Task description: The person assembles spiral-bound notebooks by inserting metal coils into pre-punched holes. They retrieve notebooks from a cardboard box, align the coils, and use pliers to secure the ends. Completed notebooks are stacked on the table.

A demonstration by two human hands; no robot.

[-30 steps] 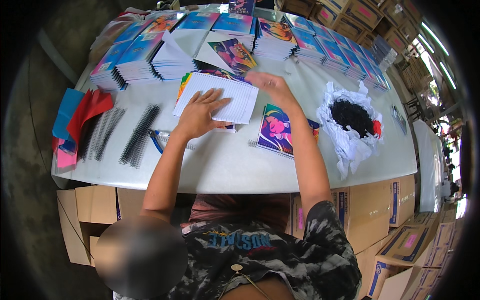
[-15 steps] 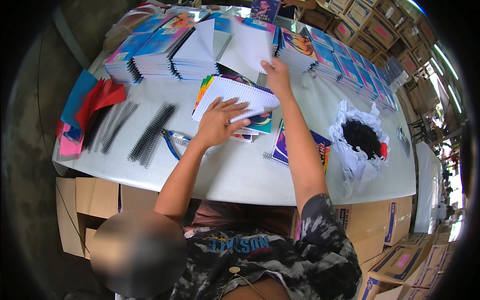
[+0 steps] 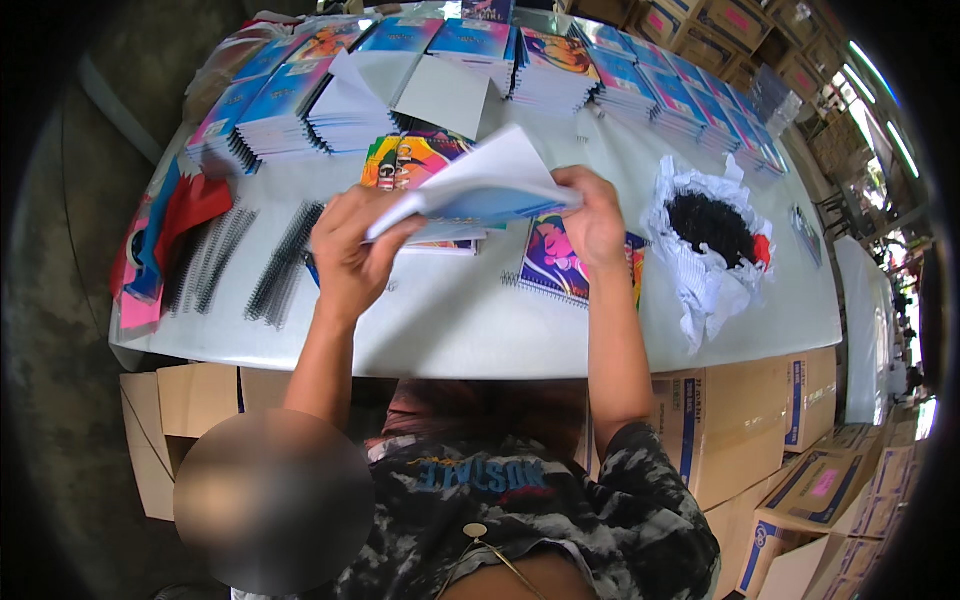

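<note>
Both hands hold a notebook up over the table, its white pages bowed and a blue printed side facing down. My left hand is closed on its left end, thumb underneath. At the other end my right hand pinches the edge. Beneath it lie bright printed covers, partly hidden. Close to my right wrist is a purple illustrated spiral notebook. Black wire coils lie beside my left hand, which mostly hides a blue-handled tool.
Stacks of blue-and-pink spiral notebooks line the table's far side, a pale sheet on one. Crumpled white paper holds a tangle of black coils at right. Red and blue material lies at left. Cardboard boxes stand below.
My left hand has come off the lined pages and now grips the notebook's left end. The notebook is lifted from the covers. My right hand has come down nearer, onto its right end.
</note>
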